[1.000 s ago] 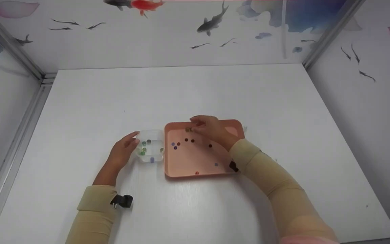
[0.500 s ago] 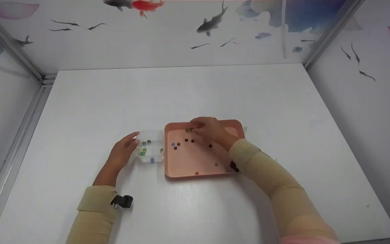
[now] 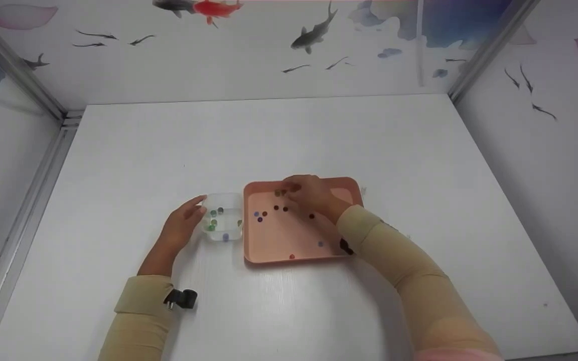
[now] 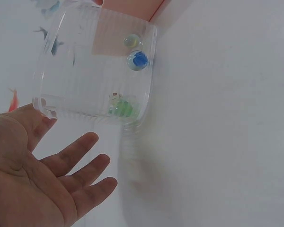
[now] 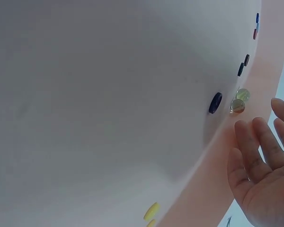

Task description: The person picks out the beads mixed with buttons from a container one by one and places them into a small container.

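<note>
My left hand (image 3: 181,226) is at the left side of a clear plastic box (image 3: 223,200), with a fingertip at its rim. In the left wrist view its other fingers extend loosely. Green marbles (image 4: 125,109) and a blue-swirled marble (image 4: 137,60) lie in the box. Over the far part of an orange-pink tray (image 3: 289,235) is my right hand (image 3: 314,193), its fingers slightly bent and holding nothing visible. Two clear marbles (image 5: 238,105) lie close to its fingertips, apart from them in the right wrist view. A dark flat disc (image 5: 215,102), like a button, is near them.
More small discs lie in the tray: dark ones (image 3: 311,216), a red one (image 3: 292,256), a pale blue one (image 3: 320,244) and yellow ones (image 5: 152,211). The box stands against the tray's left side on a white table (image 3: 279,311). Printed panels (image 3: 249,65) enclose the back and sides.
My right hand has lowered very slightly toward the two marbles, and its fingers have drawn in a little. The left hand, box and tray stay in place.
</note>
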Tool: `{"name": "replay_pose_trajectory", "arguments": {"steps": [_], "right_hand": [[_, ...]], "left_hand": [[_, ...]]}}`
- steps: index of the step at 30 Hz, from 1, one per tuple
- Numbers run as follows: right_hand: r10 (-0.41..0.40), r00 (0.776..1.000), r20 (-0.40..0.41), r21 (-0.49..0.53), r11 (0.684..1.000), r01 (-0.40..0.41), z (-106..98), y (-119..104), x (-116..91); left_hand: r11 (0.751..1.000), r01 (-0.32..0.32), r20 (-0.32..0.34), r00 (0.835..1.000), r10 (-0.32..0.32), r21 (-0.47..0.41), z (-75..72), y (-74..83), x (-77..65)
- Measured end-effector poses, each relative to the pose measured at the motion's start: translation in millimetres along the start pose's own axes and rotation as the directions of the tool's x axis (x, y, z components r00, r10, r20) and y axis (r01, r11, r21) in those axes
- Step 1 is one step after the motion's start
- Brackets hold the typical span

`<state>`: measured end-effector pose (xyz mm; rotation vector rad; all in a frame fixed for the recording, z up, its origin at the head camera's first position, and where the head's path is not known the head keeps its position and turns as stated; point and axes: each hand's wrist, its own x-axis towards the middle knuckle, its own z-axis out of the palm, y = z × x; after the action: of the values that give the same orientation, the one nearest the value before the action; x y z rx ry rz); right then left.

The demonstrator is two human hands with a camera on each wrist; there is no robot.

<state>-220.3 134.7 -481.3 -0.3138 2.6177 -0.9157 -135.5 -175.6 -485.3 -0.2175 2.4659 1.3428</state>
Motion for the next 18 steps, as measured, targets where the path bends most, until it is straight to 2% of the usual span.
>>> {"name": "replay_pose_trajectory", "arguments": {"steps": [9, 18], "right_hand": [[-0.030, 1.000, 0.000, -0.046, 0.998, 0.030, 3.6, -1.3, 1.5], [-0.005, 1.000, -0.002, -0.100, 0.995, 0.004, 9.1, -1.3, 3.8]], "left_hand": [[1.000, 0.002, 0.002, 1.000, -0.002, -0.005, 0.1, 0.5, -0.1], [1.000, 0.012, -0.001, 1.000, -0.012, 0.004, 0.4, 0.7, 0.1]]}}
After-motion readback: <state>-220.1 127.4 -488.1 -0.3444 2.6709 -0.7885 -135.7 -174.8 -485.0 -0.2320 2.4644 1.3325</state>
